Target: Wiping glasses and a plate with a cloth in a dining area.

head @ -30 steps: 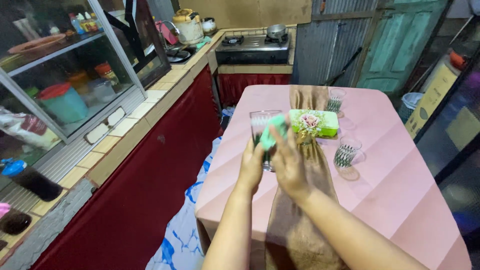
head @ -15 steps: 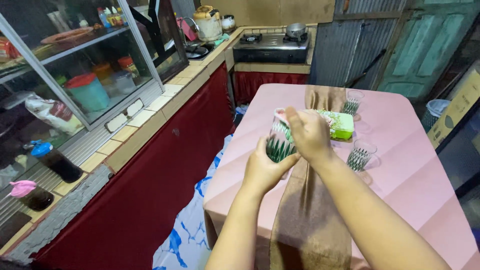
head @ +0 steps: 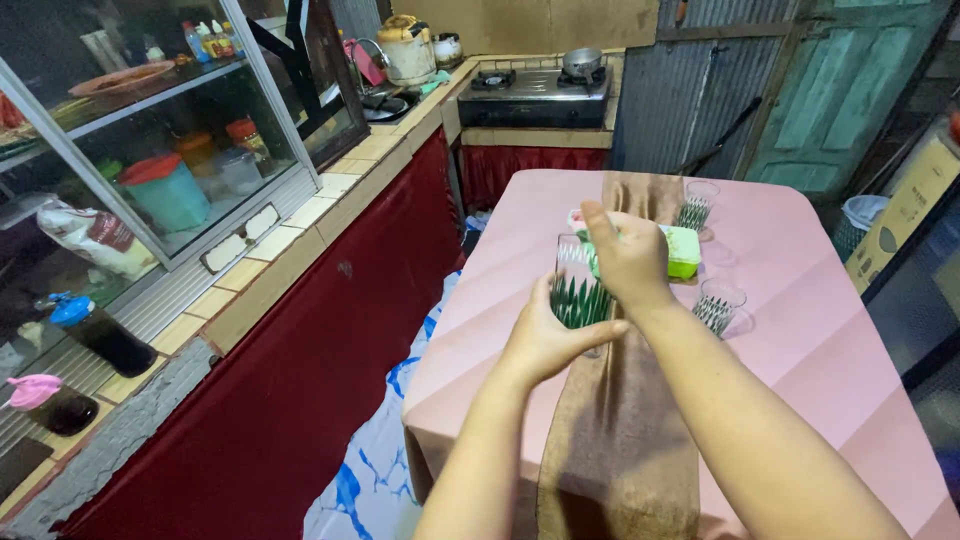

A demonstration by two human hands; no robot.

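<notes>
left hand (head: 548,343) is wrapped round the bottom of a leaf-print drinking glass (head: 577,285), held up over the near left part of the pink table (head: 800,340). right hand (head: 630,255) is bunched on a green cloth (head: 597,262) at the rim. two more glasses (head: 717,306) sit by the green box (head: 682,250), toward the far edge

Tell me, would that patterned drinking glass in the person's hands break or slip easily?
Probably fragile: the glass looks thin and clear. It may be slippery, though the left hand cups its base. Tall and narrow, it could tip if nudged.
</notes>
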